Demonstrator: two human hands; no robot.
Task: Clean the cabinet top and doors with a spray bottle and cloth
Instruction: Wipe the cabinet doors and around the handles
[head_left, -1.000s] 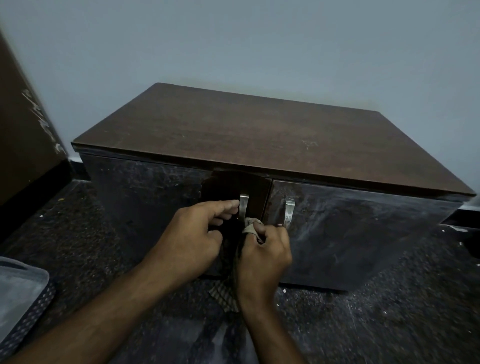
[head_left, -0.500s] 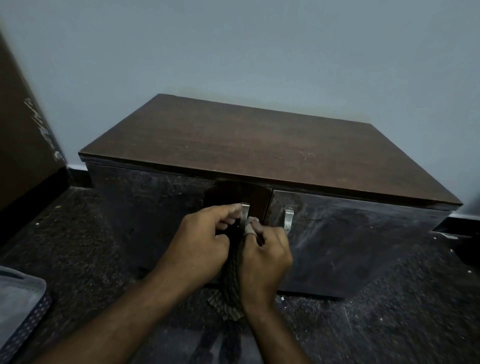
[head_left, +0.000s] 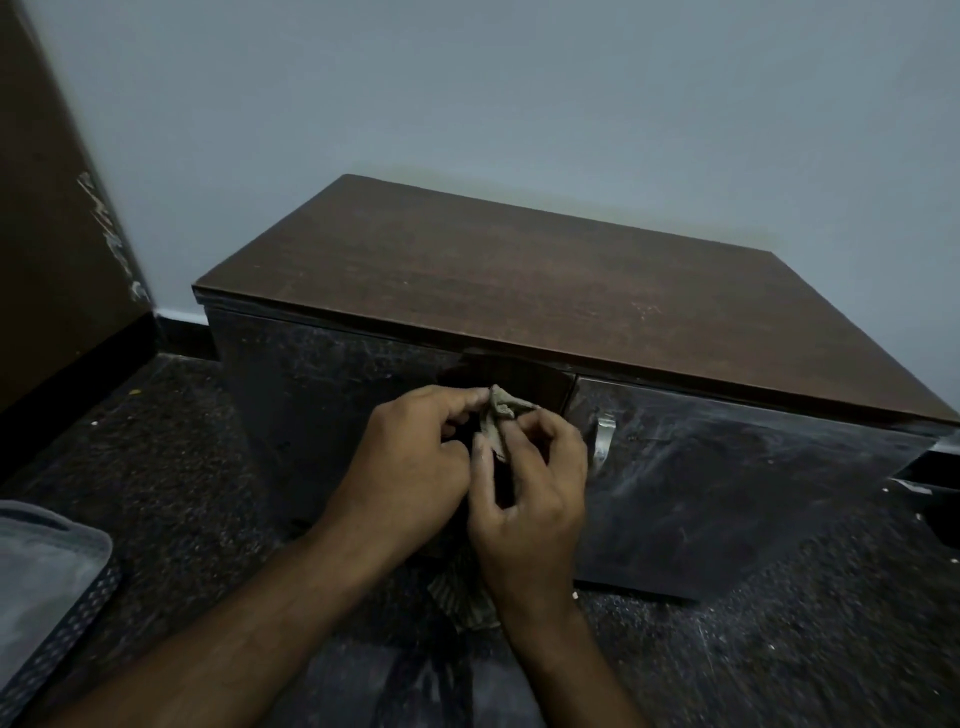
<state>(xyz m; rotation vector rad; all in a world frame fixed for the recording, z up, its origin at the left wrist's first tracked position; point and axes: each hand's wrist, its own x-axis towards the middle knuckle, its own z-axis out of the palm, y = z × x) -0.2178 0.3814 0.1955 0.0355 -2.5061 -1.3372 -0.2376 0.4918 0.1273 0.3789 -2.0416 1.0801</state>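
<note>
In the head view, your left hand (head_left: 410, 467) and your right hand (head_left: 530, 483) meet in front of the cabinet (head_left: 519, 291), at the seam where its two doors join. Both hands pinch the cloth (head_left: 500, 415): left fingertips curl onto its upper bunched end, and the right thumb and fingers close round it just below. The rest of the cloth hangs down behind your right wrist, its striped lower edge showing near the floor (head_left: 779, 649). The left door (head_left: 322, 395) is streaked and dusty, with a cleaner dark patch just above your hands. The right door (head_left: 727, 478) is also smeared, and its metal handle (head_left: 602, 441) shows just beside your right hand. The brown cabinet top carries faint scuffs. A grey perforated basket (head_left: 47, 597) sits at the lower left on the speckled floor.
</note>
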